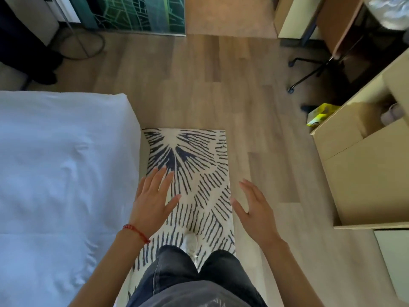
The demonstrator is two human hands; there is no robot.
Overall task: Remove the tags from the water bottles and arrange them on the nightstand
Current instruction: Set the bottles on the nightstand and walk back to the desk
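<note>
My left hand (152, 200) hovers flat above the patterned rug, fingers spread, holding nothing; a red string bracelet circles its wrist. My right hand (254, 209) is held out beside it over the rug's right edge, fingers apart and empty. No water bottle, tag or nightstand shows clearly in this view. At the top right, a crinkled clear plastic wrap (389, 12) sits on a surface; what it contains cannot be told.
A white bed (55, 162) fills the left. I stand on a black-and-cream rug (194, 165) on wood flooring. Beige cabinets (358, 173) line the right, with a yellow box (321, 114) and an office chair base (314, 69) beyond. A dark cable loops at top left.
</note>
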